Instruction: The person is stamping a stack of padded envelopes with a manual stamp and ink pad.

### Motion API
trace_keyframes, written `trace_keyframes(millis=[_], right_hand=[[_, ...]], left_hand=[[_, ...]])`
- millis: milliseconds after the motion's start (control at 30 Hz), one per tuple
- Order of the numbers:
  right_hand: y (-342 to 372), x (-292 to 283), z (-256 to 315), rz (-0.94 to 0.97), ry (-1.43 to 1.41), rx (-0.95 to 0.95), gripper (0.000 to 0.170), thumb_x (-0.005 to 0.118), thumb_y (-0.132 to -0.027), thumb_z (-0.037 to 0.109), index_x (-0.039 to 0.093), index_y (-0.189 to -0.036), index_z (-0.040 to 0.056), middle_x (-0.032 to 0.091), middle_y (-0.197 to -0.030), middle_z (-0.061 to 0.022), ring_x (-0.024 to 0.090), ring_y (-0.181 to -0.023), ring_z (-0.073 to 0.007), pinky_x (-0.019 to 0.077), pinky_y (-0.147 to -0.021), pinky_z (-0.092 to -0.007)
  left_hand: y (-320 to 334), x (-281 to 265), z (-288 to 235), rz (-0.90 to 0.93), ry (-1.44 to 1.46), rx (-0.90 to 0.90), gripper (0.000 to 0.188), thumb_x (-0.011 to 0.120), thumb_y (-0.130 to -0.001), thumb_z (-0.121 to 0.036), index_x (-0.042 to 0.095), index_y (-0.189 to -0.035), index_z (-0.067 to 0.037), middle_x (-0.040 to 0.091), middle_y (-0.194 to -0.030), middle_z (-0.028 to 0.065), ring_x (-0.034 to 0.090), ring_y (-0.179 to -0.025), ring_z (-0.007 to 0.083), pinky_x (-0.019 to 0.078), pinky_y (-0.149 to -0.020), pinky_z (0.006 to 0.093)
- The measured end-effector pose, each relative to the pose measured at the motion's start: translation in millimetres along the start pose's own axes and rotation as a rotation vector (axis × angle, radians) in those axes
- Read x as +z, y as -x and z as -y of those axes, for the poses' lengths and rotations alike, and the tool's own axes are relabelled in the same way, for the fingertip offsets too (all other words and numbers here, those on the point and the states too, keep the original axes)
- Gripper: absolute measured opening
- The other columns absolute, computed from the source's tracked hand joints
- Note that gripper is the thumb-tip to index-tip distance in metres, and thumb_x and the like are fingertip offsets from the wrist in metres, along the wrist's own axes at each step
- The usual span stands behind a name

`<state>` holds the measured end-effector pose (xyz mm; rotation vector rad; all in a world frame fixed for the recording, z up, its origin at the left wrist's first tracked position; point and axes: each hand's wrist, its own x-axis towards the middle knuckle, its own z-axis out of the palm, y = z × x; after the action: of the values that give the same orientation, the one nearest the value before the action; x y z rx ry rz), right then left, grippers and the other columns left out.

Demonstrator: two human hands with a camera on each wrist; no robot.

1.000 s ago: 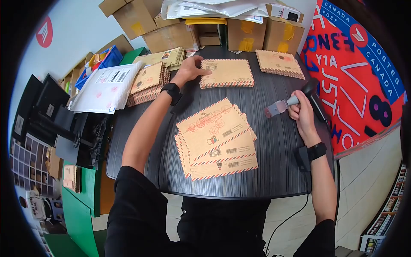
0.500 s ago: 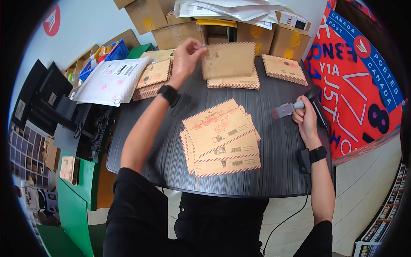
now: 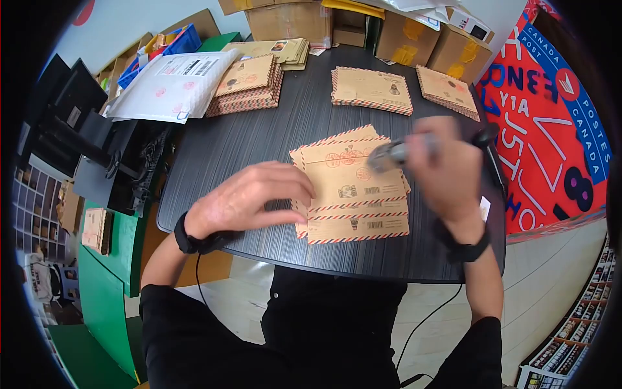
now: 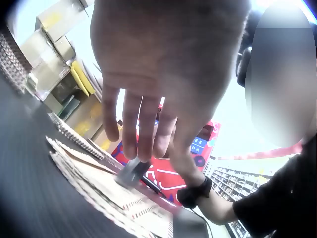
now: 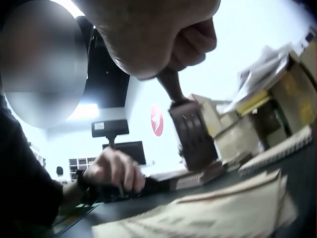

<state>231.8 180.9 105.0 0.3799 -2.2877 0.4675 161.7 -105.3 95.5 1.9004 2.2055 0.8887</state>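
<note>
A loose pile of kraft airmail envelopes (image 3: 355, 223) with striped borders and red postmarks lies on the dark table. My left hand (image 3: 249, 198) hovers at the pile's left edge, fingers extended and slightly bent, holding nothing. In my right hand (image 3: 447, 175), blurred by motion, I grip a hand stamp (image 3: 387, 155) by its handle, over the upper right of the pile. The right wrist view has the stamp's head (image 5: 194, 136) pointing down above the envelopes. Farther back sits a neat envelope stack (image 3: 370, 91).
Another envelope stack (image 3: 447, 91) stands at the back right, beside a black scanner-like device (image 3: 487, 137). At the back left are more envelopes (image 3: 246, 84) and a white bubble mailer (image 3: 172, 87). Cardboard boxes (image 3: 288, 24) line the rear. A red poster (image 3: 541, 129) borders the right.
My left hand lifted an envelope from the back stack, then came down to the front pile, whose top envelope now differs. My right hand moved the stamp leftward over the pile.
</note>
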Motion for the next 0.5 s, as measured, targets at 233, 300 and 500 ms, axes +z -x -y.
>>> trace_keyframes(millis=[233,300,500], right_hand=[[-4,10,-19,0.238,-0.335,0.273,0.017,0.054,-0.095,0.023,0.049,-0.095,0.0068,0.042,-0.055,-0.0048,0.042,-0.047,-0.0080,0.0307,-0.041,-0.0262],[9,10,-54,0.167,-0.606,0.509,0.018,0.052,-0.097,0.025,0.049,-0.094,0.0078,0.037,-0.054,-0.0013,0.037,-0.046,-0.0057,0.0269,-0.041,-0.0238],[54,5,-128,-0.075,-1.096,0.956,0.020,0.047,-0.100,0.028,0.050,-0.091,0.0099,0.025,-0.056,0.0070,0.023,-0.046,-0.0017,0.0181,-0.042,-0.0194]], left_hand=[[-46,-21,40,-0.050,0.090,-0.238,0.017,0.066,-0.087,-0.018,0.063,-0.094,-0.002,0.065,-0.102,0.0091,0.062,-0.097,0.0219,0.0493,-0.083,0.0334],[-68,-19,66,-0.181,0.261,-0.297,0.021,0.062,-0.091,-0.020,0.063,-0.102,-0.002,0.065,-0.106,0.0081,0.061,-0.098,0.0181,0.0489,-0.084,0.0312],[-143,-8,191,-0.402,0.017,-0.455,0.047,0.070,-0.085,-0.030,0.059,-0.119,0.000,0.063,-0.110,0.0092,0.060,-0.101,0.0181,0.0482,-0.088,0.0290]])
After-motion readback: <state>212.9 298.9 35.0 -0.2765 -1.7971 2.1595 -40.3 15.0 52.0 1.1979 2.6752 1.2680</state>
